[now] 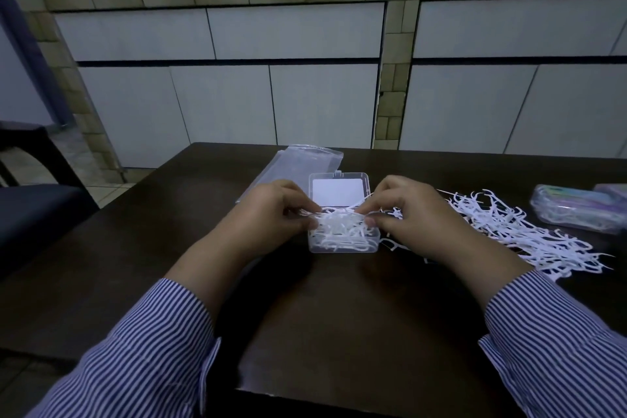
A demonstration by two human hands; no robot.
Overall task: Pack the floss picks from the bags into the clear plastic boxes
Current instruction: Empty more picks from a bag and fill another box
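Note:
A clear plastic box (342, 246) stands open on the dark table, its lid (338, 192) tipped back with a white label inside. White floss picks (339, 229) fill the box in a tangled heap. My left hand (271, 210) pinches picks at the box's left rim. At the right rim my right hand (407, 210) pinches picks too. A loose pile of floss picks (515, 231) spreads across the table to the right of my right hand.
An empty clear bag (298, 166) lies flat behind the box. Filled boxes with coloured labels (576, 209) sit at the far right edge. A dark chair (30, 200) stands left of the table (339, 316). Tiled cabinets rise behind.

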